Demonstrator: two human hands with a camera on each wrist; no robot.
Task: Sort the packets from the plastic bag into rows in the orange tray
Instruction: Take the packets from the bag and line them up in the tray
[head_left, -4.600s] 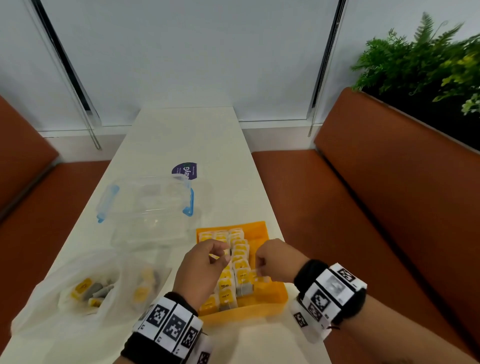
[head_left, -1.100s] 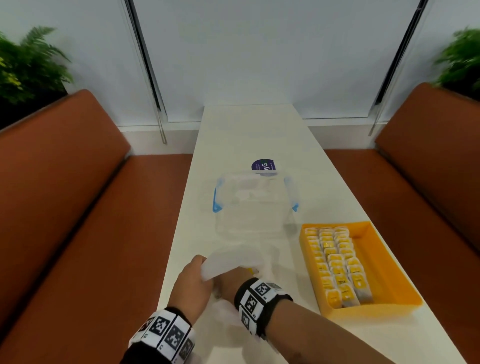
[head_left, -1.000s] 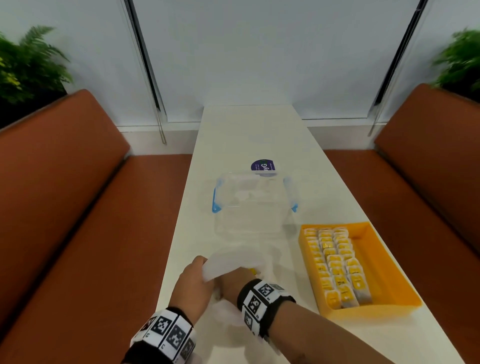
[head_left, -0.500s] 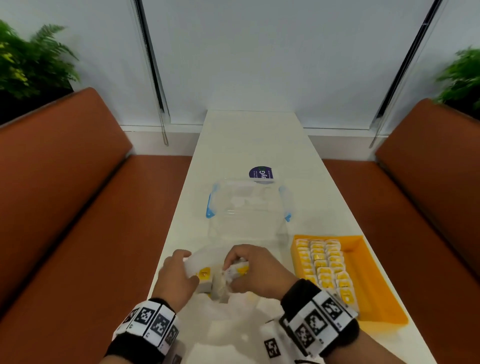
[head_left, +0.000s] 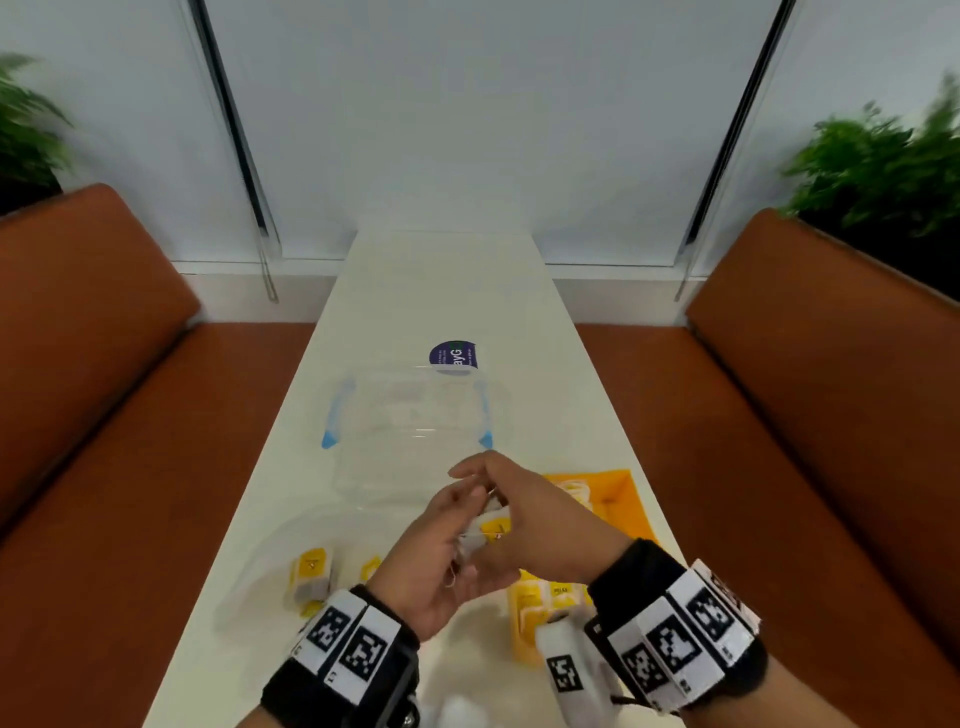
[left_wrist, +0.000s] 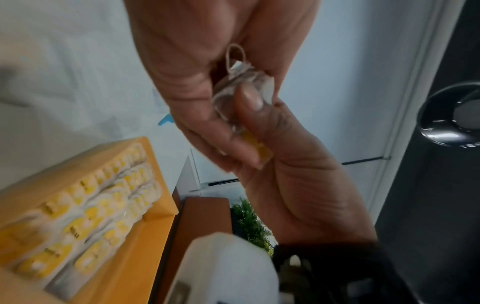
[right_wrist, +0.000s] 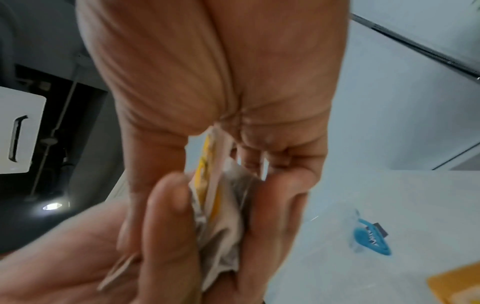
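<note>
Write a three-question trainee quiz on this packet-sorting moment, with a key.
1. True or false: both hands hold the packets together above the table.
2. The orange tray lies on which side of the clear container? A. the person's left B. the person's right C. inside it
3. Fill in: loose packets still lie in the plastic ___ at the person's left.

Key
1. True: the left hand and the right hand pinch them.
2. B
3. bag
</note>
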